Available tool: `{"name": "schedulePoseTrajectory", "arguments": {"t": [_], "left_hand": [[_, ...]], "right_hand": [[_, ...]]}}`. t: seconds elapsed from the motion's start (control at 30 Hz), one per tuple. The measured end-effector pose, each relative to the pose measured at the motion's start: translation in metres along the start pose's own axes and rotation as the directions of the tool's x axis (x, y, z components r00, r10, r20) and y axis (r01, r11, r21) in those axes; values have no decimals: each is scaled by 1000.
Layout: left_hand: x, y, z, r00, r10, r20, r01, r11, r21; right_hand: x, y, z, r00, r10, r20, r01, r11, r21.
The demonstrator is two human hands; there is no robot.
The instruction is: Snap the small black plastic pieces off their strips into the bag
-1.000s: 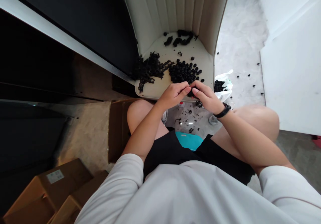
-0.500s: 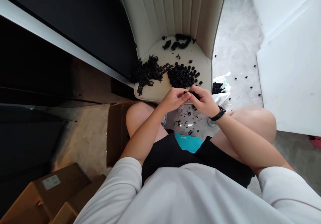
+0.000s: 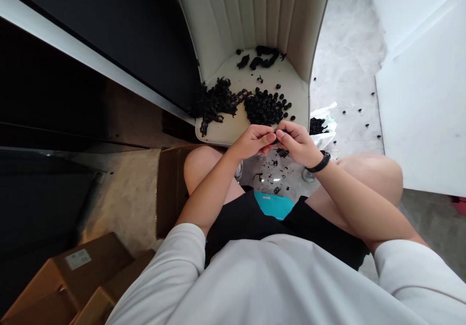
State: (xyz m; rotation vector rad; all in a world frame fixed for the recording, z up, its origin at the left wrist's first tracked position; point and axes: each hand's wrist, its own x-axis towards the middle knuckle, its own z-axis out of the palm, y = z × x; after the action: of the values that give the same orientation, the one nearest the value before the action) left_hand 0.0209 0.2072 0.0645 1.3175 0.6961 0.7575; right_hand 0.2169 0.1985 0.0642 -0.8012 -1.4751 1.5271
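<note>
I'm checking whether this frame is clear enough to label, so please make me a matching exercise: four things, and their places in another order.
1. Small dark piece
2. Tangled black scraps
3. White bag
4. Heap of round black pieces

A. Beside the seat, on the picture's right
B. Around the middle of the seat
C. Between the fingertips of the left hand and right hand, mostly hidden
D. At the seat's left side in the picture

Pairs: 1-C, 2-D, 3-A, 4-B
</note>
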Motion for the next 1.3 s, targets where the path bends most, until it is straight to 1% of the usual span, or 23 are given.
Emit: {"name": "schedulePoseTrajectory", "arguments": {"t": [0.1, 0.17, 0.2, 0.27, 0.33, 0.37, 0.4, 0.5, 0.57, 0.67, 0.73, 0.77, 0.83, 0.93, 1.0, 1.1, 1.17, 1.2, 1.27, 1.3], "left_hand": [[-3, 4, -4, 1000, 10, 20, -11, 999, 34], [-3, 6, -6, 999, 11, 34, -14, 995, 103], [-2, 6, -7, 1000, 25, 14, -27, 987, 161], [0, 4, -9, 987, 111, -117, -71, 949, 306], [2, 1, -9, 938, 226, -261, -93, 894, 439], [3, 0, -9, 920, 260, -293, -91, 870, 485], [3, -1, -8, 919, 269, -290, -86, 852, 517], [1, 3, -1, 957, 233, -175, -96, 821, 563], [-2, 7, 4, 968, 213, -130, -105, 820, 562], [-6, 10, 6, 977, 162, -135, -73, 861, 503], [-6, 8, 5, 982, 120, -144, -46, 901, 432], [-5, 7, 4, 985, 98, -144, -35, 922, 385], [-4, 6, 0, 992, 46, -117, -13, 962, 273], [-5, 11, -7, 1000, -28, -9, 29, 992, 121], [-9, 19, -14, 997, -52, 48, 48, 995, 87], [-18, 32, -31, 996, -67, 57, 58, 987, 147], [-23, 38, -44, 999, -41, 18, 36, 969, 244], [-25, 39, -51, 1000, -7, -14, 11, 951, 310], [-25, 38, -63, 994, 75, -79, -29, 880, 473], [-24, 36, -68, 989, 103, -108, -26, 830, 557]], "right_hand": [[2, -2, 3, 1000, 18, 18, -19, 996, 89], [3, -3, 2, 1000, 12, 22, -14, 998, 64], [3, -3, 1, 1000, 3, 16, -3, 1000, 31], [3, -2, -2, 1000, -25, -19, 24, 999, -43], [2, 0, -5, 997, -53, -64, 46, 992, -118], [1, 1, -6, 995, -60, -81, 48, 988, -148], [0, 3, -7, 993, -61, -96, 45, 985, -166], [-1, 5, -6, 991, -40, -124, 19, 987, -162], [-2, 4, -5, 990, -44, -130, 21, 985, -171], [-3, 1, -2, 992, -57, -108, 30, 971, -236], [-4, -1, 0, 996, -33, -79, 12, 969, -247], [-4, -2, 1, 998, -14, -64, 0, 975, -223], [-4, -4, 3, 999, 38, -28, -41, 994, -102], [-4, -9, 3, 995, 104, 9, -104, 985, 135], [-3, -14, -1, 994, 109, -11, -104, 969, 224], [0, -23, -16, 992, 59, -113, -29, 966, 255], [1, -27, -28, 983, 17, -185, 24, 976, 217], [1, -28, -33, 979, 5, -203, 32, 984, 178], [0, -27, -38, 982, 2, -189, 13, 997, 79], [-1, -27, -38, 987, 7, -161, -3, 1000, 26]]}}
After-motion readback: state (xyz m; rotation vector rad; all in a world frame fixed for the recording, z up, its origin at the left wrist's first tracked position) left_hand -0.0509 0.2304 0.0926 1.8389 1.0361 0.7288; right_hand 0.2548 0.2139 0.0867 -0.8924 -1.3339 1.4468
